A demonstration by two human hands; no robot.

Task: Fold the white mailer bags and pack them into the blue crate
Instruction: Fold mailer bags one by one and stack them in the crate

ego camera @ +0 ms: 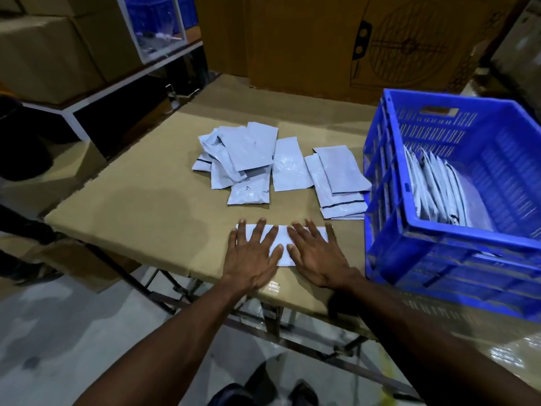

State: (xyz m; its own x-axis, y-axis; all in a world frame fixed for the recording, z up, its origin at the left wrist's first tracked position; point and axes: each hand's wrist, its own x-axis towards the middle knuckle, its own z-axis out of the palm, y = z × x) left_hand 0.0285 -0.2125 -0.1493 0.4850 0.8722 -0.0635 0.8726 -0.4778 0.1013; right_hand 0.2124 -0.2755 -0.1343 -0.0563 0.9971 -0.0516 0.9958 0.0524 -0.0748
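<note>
A folded white mailer bag (282, 240) lies flat near the front edge of the cardboard-covered table (140, 183). My left hand (252, 253) presses on its left part with fingers spread straight. My right hand (314, 254) presses on its right part the same way. Behind them, a loose heap of white mailer bags (243, 159) and a smaller stack (339, 183) lie on the table. The blue crate (456, 238) stands at the right, with several folded bags (436, 191) upright inside it.
Cardboard boxes (46, 51) sit on a white shelf at the left. A big carton (351, 42) stands behind the table. Another blue crate (155, 13) is on the far shelf. The table's metal frame (263, 326) and the floor show below the front edge.
</note>
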